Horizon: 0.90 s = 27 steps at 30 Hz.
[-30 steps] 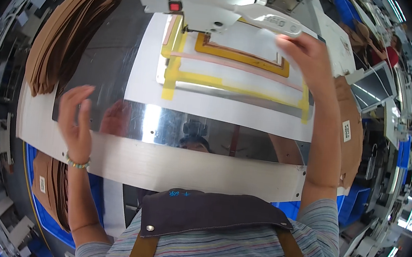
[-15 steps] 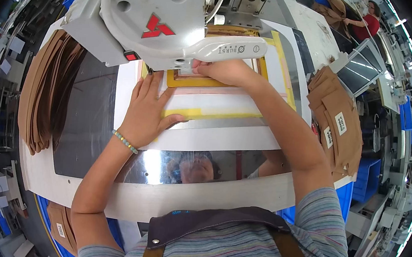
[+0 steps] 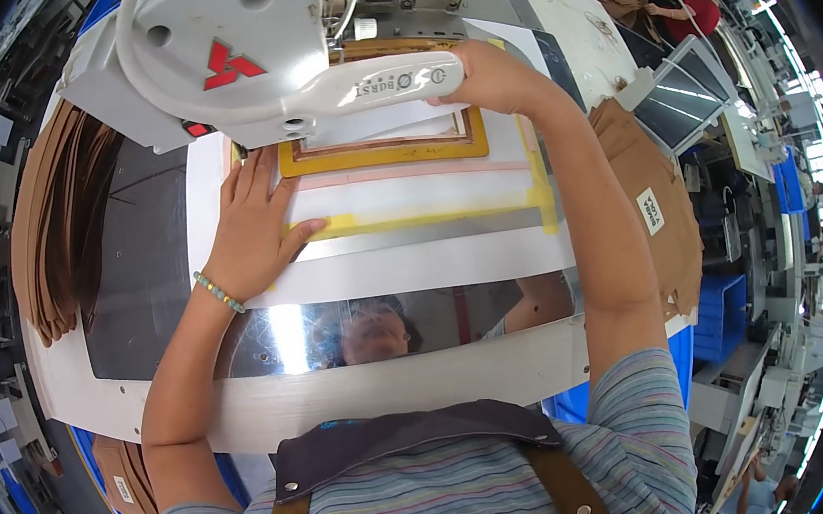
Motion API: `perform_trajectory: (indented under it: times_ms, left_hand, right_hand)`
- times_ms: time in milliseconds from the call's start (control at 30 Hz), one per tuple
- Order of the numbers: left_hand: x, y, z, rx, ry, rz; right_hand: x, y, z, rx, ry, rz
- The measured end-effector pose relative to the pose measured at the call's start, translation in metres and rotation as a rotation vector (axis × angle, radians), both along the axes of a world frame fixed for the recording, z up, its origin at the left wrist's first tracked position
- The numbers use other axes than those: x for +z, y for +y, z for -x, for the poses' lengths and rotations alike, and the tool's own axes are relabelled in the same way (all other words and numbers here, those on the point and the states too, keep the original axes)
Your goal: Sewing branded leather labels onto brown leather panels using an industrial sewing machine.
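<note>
My left hand [image 3: 256, 224] lies flat on a white template sheet [image 3: 417, 201] edged with yellow tape, fingers stretched toward the sewing machine head [image 3: 224, 32]. Its fingertips reach beside a yellow frame [image 3: 392, 160] that surrounds a white inner piece. My right hand [image 3: 505, 78] is curled at the tip of a white paddle-shaped fitting [image 3: 389, 84] on the machine. That fitting hides some of its fingers, so what they grip cannot be made out. The needle area lies behind the machine head.
Brown fabric pieces stand in a stack [image 3: 51, 229] on the left; more, with white labels, lie in a pile [image 3: 644, 196] on the right. A tilted screen [image 3: 688, 90] rises behind that pile. A shiny metal plate [image 3: 404, 331] fronts the template. Blue bins [image 3: 721, 315] flank the table.
My right hand has moved right and away from me, from beneath the white fitting to its tip. The left hand stays flat on the template. The whole view has shifted somewhat.
</note>
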<state>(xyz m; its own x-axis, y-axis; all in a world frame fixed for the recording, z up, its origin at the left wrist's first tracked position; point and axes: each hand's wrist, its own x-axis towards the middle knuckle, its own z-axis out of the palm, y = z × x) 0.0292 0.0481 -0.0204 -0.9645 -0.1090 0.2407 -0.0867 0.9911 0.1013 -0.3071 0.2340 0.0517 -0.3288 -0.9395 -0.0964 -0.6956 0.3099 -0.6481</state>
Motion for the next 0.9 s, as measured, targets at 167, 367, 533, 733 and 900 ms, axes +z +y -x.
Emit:
perform_trajectory:
  times_ms: [167,367,533,733,900]
  left_hand:
    - [-0.003,0.002,-0.001,0.017,-0.018,-0.042]
    - [0.001,0.002,-0.002,0.005,-0.059,-0.024]
    - [0.005,0.005,-0.002,0.004,-0.056,-0.044]
    - [0.0,0.002,-0.003,0.008,-0.018,-0.051]
    - [-0.003,-0.001,-0.004,0.015,0.0,-0.052]
  right_hand:
    - [0.0,0.018,-0.019,-0.017,0.098,-0.163]
    - [0.002,0.021,-0.028,0.013,0.194,-0.19]
    - [0.008,0.019,-0.035,0.034,0.299,-0.25]
    - [-0.009,0.016,-0.046,0.146,0.753,-0.286]
    - [0.001,-0.007,-0.036,-0.042,0.81,-0.107]
